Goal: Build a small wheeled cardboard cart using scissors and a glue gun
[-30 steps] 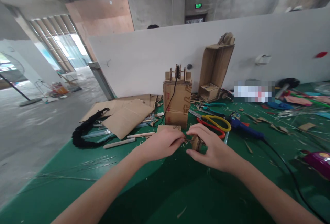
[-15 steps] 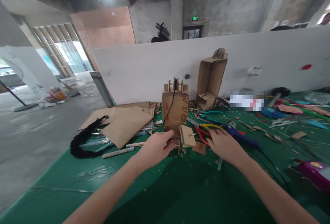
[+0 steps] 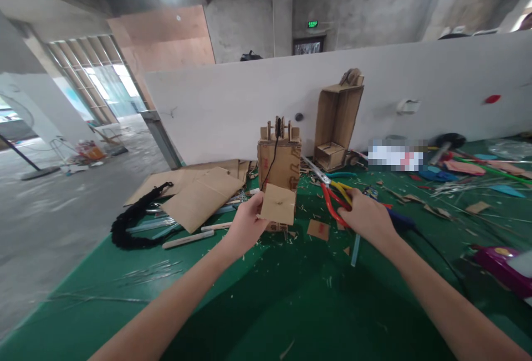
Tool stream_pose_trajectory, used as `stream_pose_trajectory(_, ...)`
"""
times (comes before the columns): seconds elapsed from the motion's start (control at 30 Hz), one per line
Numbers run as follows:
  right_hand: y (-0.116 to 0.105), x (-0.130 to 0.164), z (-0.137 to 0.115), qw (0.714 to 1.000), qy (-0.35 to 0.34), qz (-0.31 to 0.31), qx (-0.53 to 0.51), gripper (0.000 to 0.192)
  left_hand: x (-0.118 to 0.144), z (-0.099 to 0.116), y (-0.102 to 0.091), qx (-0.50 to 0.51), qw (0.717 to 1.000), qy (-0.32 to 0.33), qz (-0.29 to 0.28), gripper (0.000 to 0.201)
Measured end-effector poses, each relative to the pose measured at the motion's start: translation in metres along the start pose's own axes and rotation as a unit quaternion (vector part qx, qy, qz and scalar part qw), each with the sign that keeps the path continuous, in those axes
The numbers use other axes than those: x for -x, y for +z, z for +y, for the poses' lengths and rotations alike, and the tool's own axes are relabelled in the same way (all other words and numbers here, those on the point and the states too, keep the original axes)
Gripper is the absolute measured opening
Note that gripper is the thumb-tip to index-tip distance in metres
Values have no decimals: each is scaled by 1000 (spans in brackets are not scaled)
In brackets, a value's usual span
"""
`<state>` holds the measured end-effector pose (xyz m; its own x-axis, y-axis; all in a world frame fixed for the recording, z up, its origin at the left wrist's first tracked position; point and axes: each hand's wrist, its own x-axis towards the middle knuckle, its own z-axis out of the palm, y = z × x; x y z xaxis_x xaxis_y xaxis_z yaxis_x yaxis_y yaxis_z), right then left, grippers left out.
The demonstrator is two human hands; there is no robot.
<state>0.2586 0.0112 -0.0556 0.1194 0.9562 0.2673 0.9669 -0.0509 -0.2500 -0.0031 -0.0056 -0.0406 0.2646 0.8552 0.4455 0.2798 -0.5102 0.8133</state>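
Holding a small cardboard square (image 3: 278, 204) pinched by its left edge above the bench (image 3: 257, 305), the left hand (image 3: 245, 227) has its fingers clamped on it, while the right hand (image 3: 366, 218) is closed round the red and yellow handles of the pliers (image 3: 331, 192), whose tips point up and left toward the cardboard box (image 3: 279, 164). With so thin a grip, the square could bend or slip. Bringing the tips in carelessly could nick the left fingers or knock the box over.
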Motion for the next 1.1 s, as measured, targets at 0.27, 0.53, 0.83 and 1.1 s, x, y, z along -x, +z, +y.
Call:
stream_pose_trajectory(0.27, 7, 34, -40, 829, -100, -234, -498, 32, -4, 5, 5, 118, 980, -144, 71, 13)
stream_pose_trajectory(0.53, -2, 54, -61, 791, -77, -309, -523, 43, -8, 12, 5, 218, 950, -191, 115, 10)
stream_pose_trajectory(0.83, -11, 65, -56, 768, -112, -342, -529, 49, -9, 10, -5, 124, 979, -148, 68, 23)
stream_pose_trajectory(1.1, -18, 68, -38, 765, -151, -358, -513, 44, -10, -2, -10, -15, 997, -31, 71, 25)
